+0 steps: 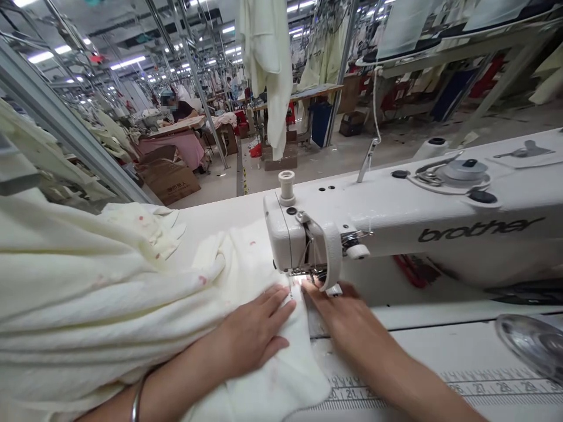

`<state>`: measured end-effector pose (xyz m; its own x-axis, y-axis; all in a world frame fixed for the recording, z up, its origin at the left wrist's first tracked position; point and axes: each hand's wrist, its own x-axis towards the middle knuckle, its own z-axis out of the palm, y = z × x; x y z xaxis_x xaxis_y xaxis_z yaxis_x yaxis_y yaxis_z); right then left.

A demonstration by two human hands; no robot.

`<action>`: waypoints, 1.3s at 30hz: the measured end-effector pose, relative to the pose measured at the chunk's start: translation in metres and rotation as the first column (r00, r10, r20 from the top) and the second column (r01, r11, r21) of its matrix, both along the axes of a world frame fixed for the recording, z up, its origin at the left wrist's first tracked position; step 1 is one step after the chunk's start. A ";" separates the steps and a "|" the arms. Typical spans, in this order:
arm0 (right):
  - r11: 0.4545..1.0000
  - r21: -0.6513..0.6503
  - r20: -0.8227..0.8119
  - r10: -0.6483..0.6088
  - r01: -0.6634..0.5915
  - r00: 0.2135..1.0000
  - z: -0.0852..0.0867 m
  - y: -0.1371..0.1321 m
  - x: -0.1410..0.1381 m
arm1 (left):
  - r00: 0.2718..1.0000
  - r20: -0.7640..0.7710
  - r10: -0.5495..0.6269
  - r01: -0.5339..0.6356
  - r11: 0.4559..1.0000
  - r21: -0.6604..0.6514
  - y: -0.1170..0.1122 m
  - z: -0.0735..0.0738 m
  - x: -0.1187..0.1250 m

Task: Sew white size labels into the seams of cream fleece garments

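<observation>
A white Brother sewing machine (396, 223) fills the right of the view, its head over a white work table (440, 351). Cream fabric (109, 293) with small red marks lies bunched across the table at left and runs under the presser foot (308, 275). My left hand (253, 331) rests flat on the fabric with the fingers apart, just left of the foot. A thin metal bangle (136, 398) circles that wrist. My right hand (347, 316) sits right of the foot, fingertips at the fabric's edge. The needle is mostly hidden behind the foot and my fingers.
A printed ruler scale (440, 392) runs along the table's front. A curved metal part (532, 346) stands at the right edge. Behind the machine hang cream garments (266, 64). Further back are a cardboard box (169, 181) and a co-worker (178, 105) at a table.
</observation>
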<state>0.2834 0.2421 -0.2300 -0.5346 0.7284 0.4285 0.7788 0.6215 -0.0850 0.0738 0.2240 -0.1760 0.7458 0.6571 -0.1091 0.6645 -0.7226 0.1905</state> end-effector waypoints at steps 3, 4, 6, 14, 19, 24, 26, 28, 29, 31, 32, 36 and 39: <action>0.993 0.109 -0.020 -0.034 0.036 0.999 -0.004 -0.030 -0.005 | 0.999 0.035 0.008 -0.007 1.000 -0.020 0.000 -0.003 -0.003; 0.989 0.135 -0.021 -0.050 0.053 0.999 -0.005 -0.034 -0.007 | 0.999 0.035 0.014 -0.013 1.000 -0.027 0.000 -0.003 -0.004; 0.987 0.142 -0.016 -0.073 0.075 0.997 -0.007 -0.036 -0.012 | 0.999 0.025 0.022 -0.021 0.999 -0.035 0.001 -0.004 -0.006; 0.992 0.072 -0.107 -0.098 0.106 0.989 -0.010 -0.027 -0.019 | 1.000 0.016 0.008 -0.008 1.000 -0.021 0.008 -0.004 -0.010; 0.989 0.054 -0.152 -0.129 0.138 0.980 -0.017 -0.027 -0.022 | 1.000 0.011 0.013 -0.013 1.000 -0.003 0.011 -0.001 -0.011; 0.986 0.049 -0.154 -0.152 0.161 0.976 -0.018 -0.030 -0.021 | 1.000 -0.008 -0.006 0.006 1.000 0.011 0.014 0.000 -0.011; 0.988 0.041 -0.167 -0.140 0.149 0.976 -0.017 -0.030 -0.019 | 1.000 0.000 -0.006 0.006 1.000 0.020 0.014 -0.002 -0.012; 0.990 0.048 -0.144 -0.121 0.129 0.982 -0.015 -0.029 -0.018 | 1.000 0.022 -0.006 0.006 1.000 0.025 0.016 -0.003 -0.013; 0.990 0.057 -0.135 -0.119 0.128 0.984 -0.014 -0.029 -0.018 | 0.999 0.038 -0.005 0.004 1.000 0.021 0.017 -0.004 -0.013; 0.988 0.076 -0.126 -0.126 0.136 0.984 -0.011 -0.027 -0.017 | 0.998 0.063 0.009 -0.009 1.000 0.003 0.019 -0.003 -0.014; 0.987 0.083 -0.125 -0.128 0.139 0.984 -0.010 -0.027 -0.017 | 0.998 0.068 0.020 -0.020 1.000 -0.007 0.021 -0.003 -0.014; 0.985 0.100 -0.122 -0.130 0.143 0.984 -0.009 -0.027 -0.017 | 0.996 0.067 0.063 -0.062 0.998 -0.016 0.028 -0.003 -0.014; 0.981 0.111 -0.120 -0.148 0.161 0.982 -0.011 -0.030 -0.016 | 0.988 0.134 0.081 -0.084 0.996 0.017 0.032 -0.007 -0.014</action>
<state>0.2678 0.2117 -0.2410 -0.3638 0.7385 0.5677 0.8562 0.5052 -0.1085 0.0597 0.2557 -0.1831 0.6958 0.7183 0.0027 0.6920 -0.6714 0.2653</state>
